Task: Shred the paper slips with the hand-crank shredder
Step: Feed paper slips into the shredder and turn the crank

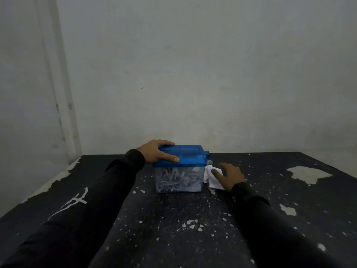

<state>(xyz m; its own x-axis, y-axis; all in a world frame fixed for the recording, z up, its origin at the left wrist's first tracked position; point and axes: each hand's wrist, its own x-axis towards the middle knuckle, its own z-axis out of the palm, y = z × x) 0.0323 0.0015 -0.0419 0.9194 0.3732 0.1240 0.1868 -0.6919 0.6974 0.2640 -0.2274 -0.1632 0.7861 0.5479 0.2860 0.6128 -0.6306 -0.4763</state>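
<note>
The hand-crank shredder (pixel 182 158) stands on the table's far middle: a blue lid on a clear bin (pixel 178 180) packed with white paper shreds. My left hand (pixel 158 150) grips the lid's left end, thumb on the front edge, fingers over the back. White paper slips (pixel 211 177) lie in a small crumpled heap just right of the bin. My right hand (pixel 229 176) rests on that heap with fingers spread and fairly straight. A small blue crank stub (pixel 207 154) sticks out of the lid's right side; the handle itself is not clearly seen.
The black table (pixel 173 219) has chipped paint with pale patches, a large one (pixel 307 174) at the far right. A grey wall (pixel 193 74) rises right behind the table. The table's left edge (pixel 58 176) runs diagonally beside a pale wall.
</note>
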